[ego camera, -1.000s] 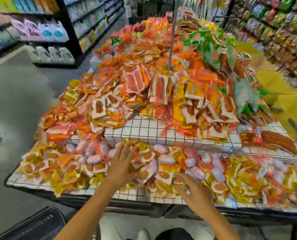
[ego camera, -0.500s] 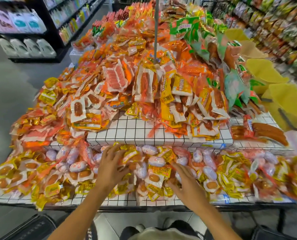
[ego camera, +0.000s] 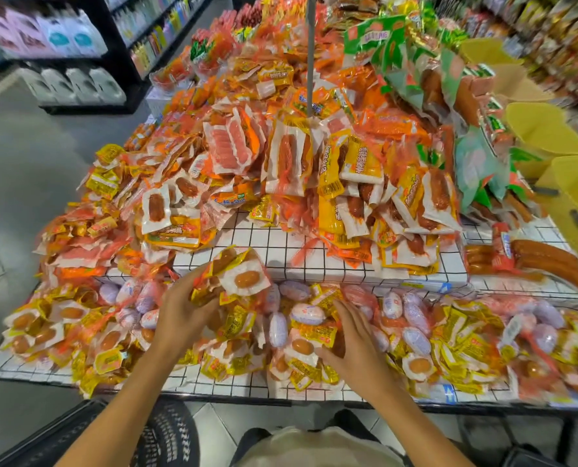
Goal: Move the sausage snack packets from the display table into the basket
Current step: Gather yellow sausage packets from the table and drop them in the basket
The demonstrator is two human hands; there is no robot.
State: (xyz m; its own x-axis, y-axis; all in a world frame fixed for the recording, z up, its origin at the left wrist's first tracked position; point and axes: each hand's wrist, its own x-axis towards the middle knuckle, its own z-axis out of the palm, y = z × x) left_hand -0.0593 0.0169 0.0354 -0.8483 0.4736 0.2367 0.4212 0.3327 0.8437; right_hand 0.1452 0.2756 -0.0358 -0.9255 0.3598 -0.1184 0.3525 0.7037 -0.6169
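Note:
A tiered display table (ego camera: 280, 246) with a white grid top is heaped with sausage snack packets in yellow, orange and white wrappers. My left hand (ego camera: 183, 311) is closed on a bunch of sausage snack packets (ego camera: 237, 276), lifted a little above the lower tier. My right hand (ego camera: 351, 342) rests fingers-down on the packets (ego camera: 309, 345) of the lower tier, curled around some of them. A black basket (ego camera: 166, 436) stands on the floor at the lower left, below the table's front edge, partly hidden by my left arm.
A grey pole (ego camera: 310, 55) rises from the middle of the pile. Long brown sausages (ego camera: 547, 261) lie at the right. Yellow bins (ego camera: 550, 129) stand at the far right. Dark store shelves (ego camera: 88, 52) line the aisle at the left, with grey floor between.
My left hand has closed on a bunch of packets and raised them off the lower tier. My right hand has slid a little right and pressed into the packets. The camera has tilted down.

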